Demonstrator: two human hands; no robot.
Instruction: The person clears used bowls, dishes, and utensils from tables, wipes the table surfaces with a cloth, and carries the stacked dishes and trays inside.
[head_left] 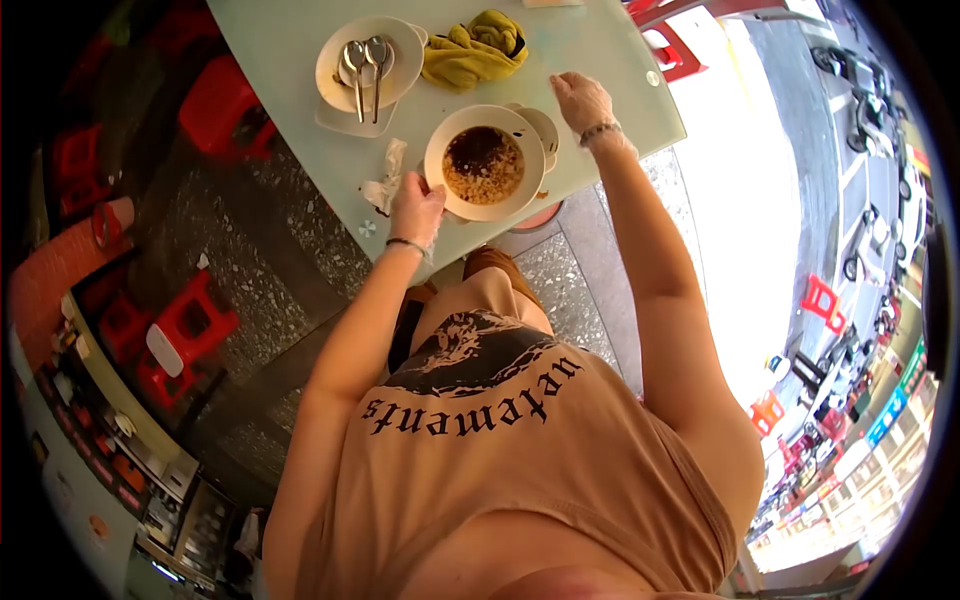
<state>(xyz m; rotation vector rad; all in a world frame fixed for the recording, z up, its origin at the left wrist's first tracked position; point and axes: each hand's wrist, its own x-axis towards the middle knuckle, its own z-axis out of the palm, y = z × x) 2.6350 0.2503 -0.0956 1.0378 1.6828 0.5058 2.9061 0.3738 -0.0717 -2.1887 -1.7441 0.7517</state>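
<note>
**One Hand on a Full Bowl, Close to the Edge**

My left hand (417,212), in a clear glove (430,238), grips the near-left side of the white soup bowl (434,160), thumb at the rim. The bowl sits near the corner of the pale table (620,60), close to the edge on my side, with dark broth (480,146) and pale bits (488,186) pooled inside. Part of a stained white dish (541,128) shows past its far right side.

My right hand (588,108) is gloved too, beyond that dish and apart from the bowl. Its fingers look curled in; I cannot tell whether they close on anything.

The risk I see is the broth. With one side held, an uneven lift could tip the bowl and send liquid over the opposite rim. Slick glove film could let my thumb slide, most likely if the rim is wet. Pulling toward me could bring the base over the edge, and my lap is just below. If the dish is caught under the bowl, it might drag along or make the bowl rock.

The crumpled tissue (388,180) beside my left wrist could snag on my glove. Farther off, two spoons (377,60) lie in another bowl (330,75) beside a yellow-green cloth (470,62); a careless sweep could rattle them loose.
</note>
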